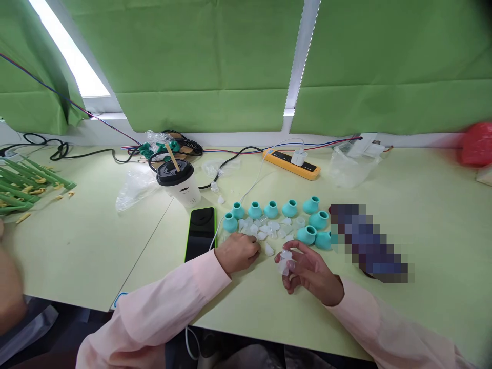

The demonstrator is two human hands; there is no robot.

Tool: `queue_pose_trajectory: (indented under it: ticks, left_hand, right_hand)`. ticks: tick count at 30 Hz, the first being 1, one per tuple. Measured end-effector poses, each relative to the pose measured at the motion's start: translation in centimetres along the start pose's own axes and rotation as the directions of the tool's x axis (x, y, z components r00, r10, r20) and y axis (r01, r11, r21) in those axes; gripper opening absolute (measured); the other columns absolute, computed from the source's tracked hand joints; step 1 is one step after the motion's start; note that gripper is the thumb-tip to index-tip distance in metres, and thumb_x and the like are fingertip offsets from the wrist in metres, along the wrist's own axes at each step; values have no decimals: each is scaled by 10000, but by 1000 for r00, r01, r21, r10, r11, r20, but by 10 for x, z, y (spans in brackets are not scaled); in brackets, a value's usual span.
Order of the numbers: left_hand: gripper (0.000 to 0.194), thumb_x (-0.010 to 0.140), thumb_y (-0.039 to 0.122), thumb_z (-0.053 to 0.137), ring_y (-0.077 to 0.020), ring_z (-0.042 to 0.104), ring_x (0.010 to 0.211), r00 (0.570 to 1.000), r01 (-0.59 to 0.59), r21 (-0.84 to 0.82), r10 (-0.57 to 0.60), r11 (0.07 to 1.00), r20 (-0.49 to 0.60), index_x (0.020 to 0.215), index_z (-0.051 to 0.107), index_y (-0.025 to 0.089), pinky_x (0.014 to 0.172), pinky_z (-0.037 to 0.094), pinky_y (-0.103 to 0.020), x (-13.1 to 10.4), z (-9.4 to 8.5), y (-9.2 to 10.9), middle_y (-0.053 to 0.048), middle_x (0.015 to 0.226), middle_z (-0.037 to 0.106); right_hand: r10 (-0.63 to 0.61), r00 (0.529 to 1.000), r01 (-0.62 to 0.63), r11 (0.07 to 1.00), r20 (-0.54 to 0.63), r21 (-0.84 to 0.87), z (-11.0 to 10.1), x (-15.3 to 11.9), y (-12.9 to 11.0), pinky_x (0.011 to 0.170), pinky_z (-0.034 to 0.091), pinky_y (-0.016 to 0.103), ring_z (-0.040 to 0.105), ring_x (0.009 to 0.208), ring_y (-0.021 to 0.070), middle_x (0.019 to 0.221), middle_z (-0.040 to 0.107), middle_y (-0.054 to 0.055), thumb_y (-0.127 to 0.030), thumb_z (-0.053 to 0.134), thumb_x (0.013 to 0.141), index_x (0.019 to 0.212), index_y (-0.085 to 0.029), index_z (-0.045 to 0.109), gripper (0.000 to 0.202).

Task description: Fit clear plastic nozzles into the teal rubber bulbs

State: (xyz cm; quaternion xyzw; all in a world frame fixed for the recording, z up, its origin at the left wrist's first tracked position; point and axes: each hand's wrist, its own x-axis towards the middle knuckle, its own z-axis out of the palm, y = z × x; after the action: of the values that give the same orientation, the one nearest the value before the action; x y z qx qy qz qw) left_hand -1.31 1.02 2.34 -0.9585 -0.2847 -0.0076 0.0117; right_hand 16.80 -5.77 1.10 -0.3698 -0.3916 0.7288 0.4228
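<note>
My right hand holds a small translucent white plastic piece between thumb and fingers, raised over the table. Beside the front of a pile of similar white pieces, my left hand rests with its fingers curled inward; whatever they may hold is hidden. One loose white piece lies between the two hands. Several turquoise cone-shaped parts with open necks stand in an arc behind and to the right of the pile. The rightmost turquoise part seems tipped on its side.
Left of my left hand lies a phone, a white cable across its edge. Behind it stands a lidded cup with a straw. A power strip, plastic bags and a pixelated object lie around. Another person's arm shows at left.
</note>
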Motion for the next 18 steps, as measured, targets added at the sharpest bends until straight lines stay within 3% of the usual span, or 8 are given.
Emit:
queue_pose_trajectory:
  ticks: [4,7,10,12,14,18]
  left_hand:
    - [206,754,178,419,-144,532,479,997,-12,32,14,999,-69,621,564,116,388,306,-228,1,11,3,-46,567,574]
    - [213,727,177,424,-137,511,431,962,-38,25,43,999,-271,556,537,117,361,313,-222,0,16,5,-36,489,540]
    - [194,713,187,448,-121,509,432,891,-81,-144,7,986,-453,570,555,112,371,357,-216,-1,13,9,-32,481,546]
    - [151,694,181,479,-100,513,440,859,-107,-350,-91,931,-504,615,584,107,404,403,-201,-1,7,12,-27,498,569]
    - [117,667,162,506,-88,528,460,846,-104,-579,-234,809,-478,650,606,101,444,449,-185,-1,0,15,-31,530,597]
    - [122,624,138,551,-118,585,549,882,-25,-881,-405,473,-243,693,631,78,516,512,-203,-2,-8,19,-69,617,639]
  right_hand:
    - [112,994,-112,985,3,130,-2,3,-1,492,481,267,616,579,142,837,591,19,-329,631,664,896,-228,360,370]
    - [116,993,-112,987,-25,114,-3,4,0,512,481,275,620,560,140,844,609,15,-325,634,663,888,-227,368,362]
    - [105,994,-102,991,-30,89,-3,5,3,500,482,275,603,535,125,831,620,19,-308,640,659,879,-218,378,355]
    - [95,995,-93,993,-20,75,-3,6,6,498,487,278,600,542,126,821,622,21,-296,647,654,877,-214,380,358]
    - [85,996,-84,995,-17,60,-3,6,7,508,492,286,609,556,134,822,622,18,-292,647,655,876,-216,378,356]
    - [65,996,-62,997,-54,50,-5,6,8,540,502,295,628,585,154,775,623,-6,-293,649,657,883,-221,378,361]
